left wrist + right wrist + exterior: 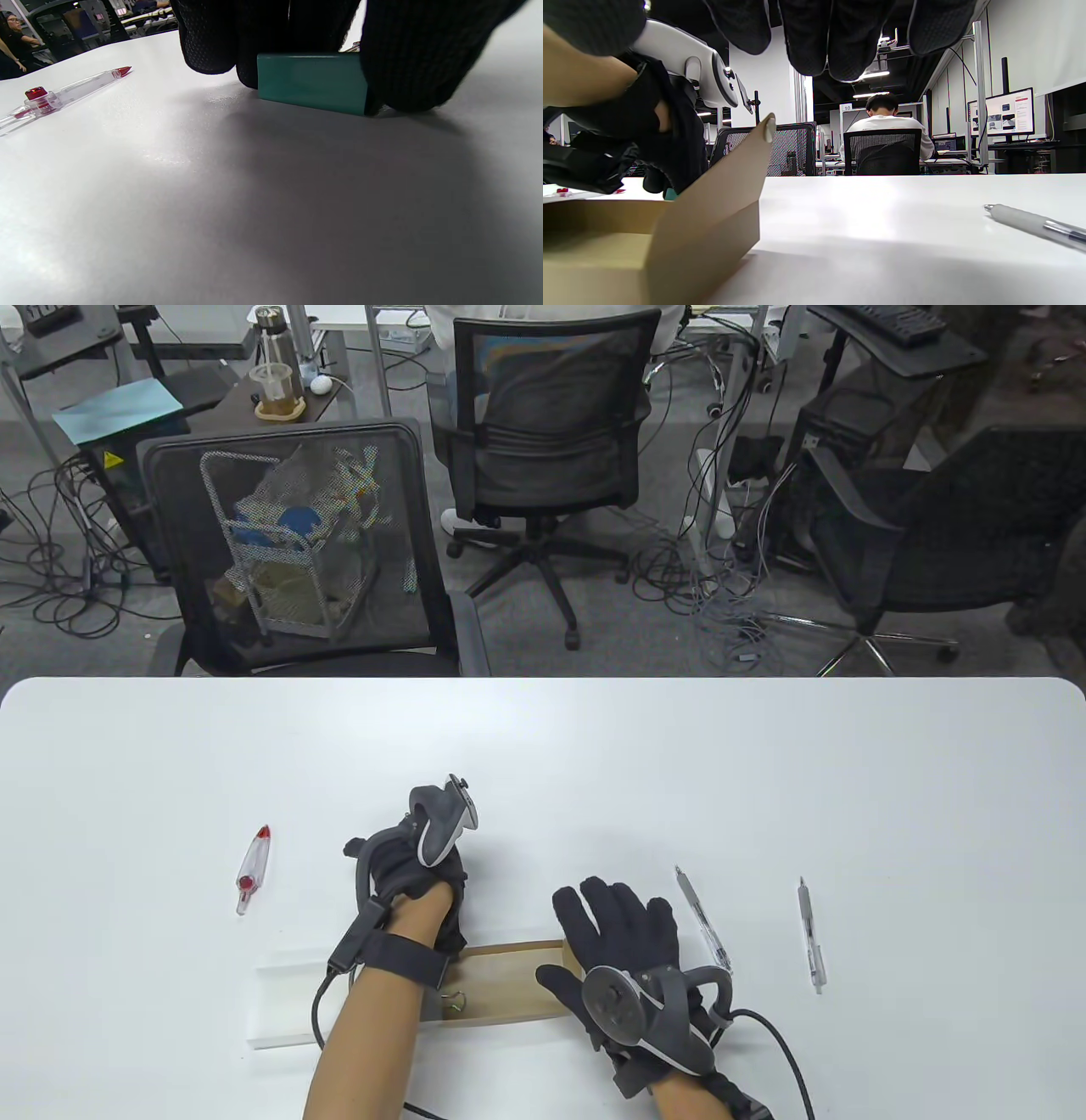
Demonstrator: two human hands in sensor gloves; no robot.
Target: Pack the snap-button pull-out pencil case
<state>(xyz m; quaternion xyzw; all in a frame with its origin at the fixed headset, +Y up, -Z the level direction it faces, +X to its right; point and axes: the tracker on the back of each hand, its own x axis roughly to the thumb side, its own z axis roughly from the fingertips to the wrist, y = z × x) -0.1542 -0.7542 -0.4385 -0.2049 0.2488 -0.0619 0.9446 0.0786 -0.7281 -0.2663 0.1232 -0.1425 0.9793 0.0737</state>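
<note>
White table (543, 763). Brown cardboard pull-out tray (501, 984) of the pencil case lies near the front edge, half out of a white sleeve (288, 997) on its left; end flap tilted up at right. Left hand (416, 865) reaches past the tray's far side, knuckles arched, fingertips pinching a small teal rectangular block (312, 82) that touches the table. Right hand (628, 950) flat, fingers spread and released, palm over the tray's right end. Two clear pens (702, 918) to the right; red-tipped clear pen (253, 869) left.
</note>
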